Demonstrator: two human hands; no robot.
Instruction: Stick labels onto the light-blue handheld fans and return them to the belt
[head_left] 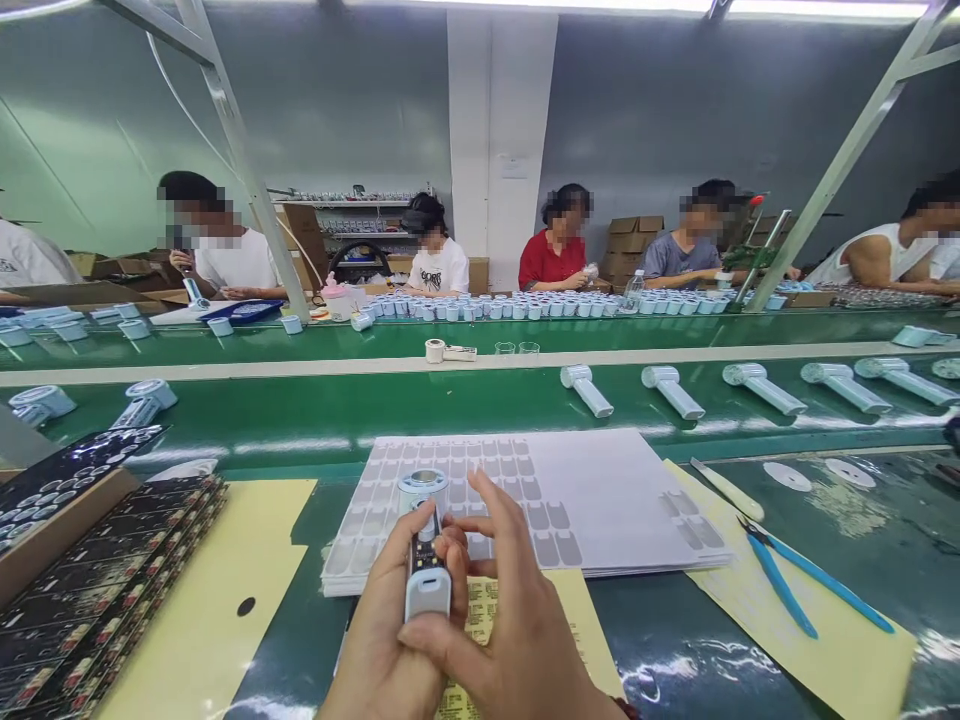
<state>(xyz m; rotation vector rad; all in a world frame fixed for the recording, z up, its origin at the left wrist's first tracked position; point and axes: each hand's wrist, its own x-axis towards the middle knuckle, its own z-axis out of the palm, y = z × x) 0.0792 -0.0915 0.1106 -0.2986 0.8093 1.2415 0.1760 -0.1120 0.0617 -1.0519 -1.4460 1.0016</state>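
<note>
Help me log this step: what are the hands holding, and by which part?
Both hands grip one small handheld fan: the left hand wraps its handle from below, and the right hand pinches the same handle, thumb near its base.

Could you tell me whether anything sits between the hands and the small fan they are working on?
Nothing visible does: the left hand and right hand both already grip the fan directly, above the sticker sheets.

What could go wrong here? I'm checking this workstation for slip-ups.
Both hands, left hand and right hand, pinch the small fan body above the sticker sheets; a slip could drop it onto them and perhaps crease the stickers. The blue tweezers lie with tips toward the right hand, so a blind reach might get pricked.
</note>
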